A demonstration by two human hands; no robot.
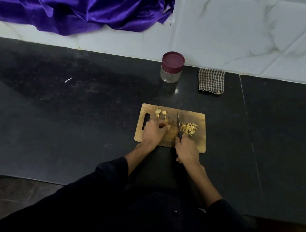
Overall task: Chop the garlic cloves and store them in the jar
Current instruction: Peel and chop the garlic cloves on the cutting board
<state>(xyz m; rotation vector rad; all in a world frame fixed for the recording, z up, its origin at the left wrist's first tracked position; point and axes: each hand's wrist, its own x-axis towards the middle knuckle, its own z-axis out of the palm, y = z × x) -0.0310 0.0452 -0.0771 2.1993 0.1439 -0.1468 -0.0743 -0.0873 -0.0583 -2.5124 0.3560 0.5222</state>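
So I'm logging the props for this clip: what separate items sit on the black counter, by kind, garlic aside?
Wooden chopping board: 1
Knife: 1
Clear jar with maroon lid: 1
Checked cloth: 1
Total: 4

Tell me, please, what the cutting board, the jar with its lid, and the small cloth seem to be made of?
Cutting board: probably wood or bamboo, matte, with brown grain-like tones and worn patches.
Jar: clear body, glass or plastic, I cannot tell which; it looks empty.
Lid: likely plastic, smooth, opaque maroon.
Small cloth: woven fabric, a brown-and-white check, soft folded edges.
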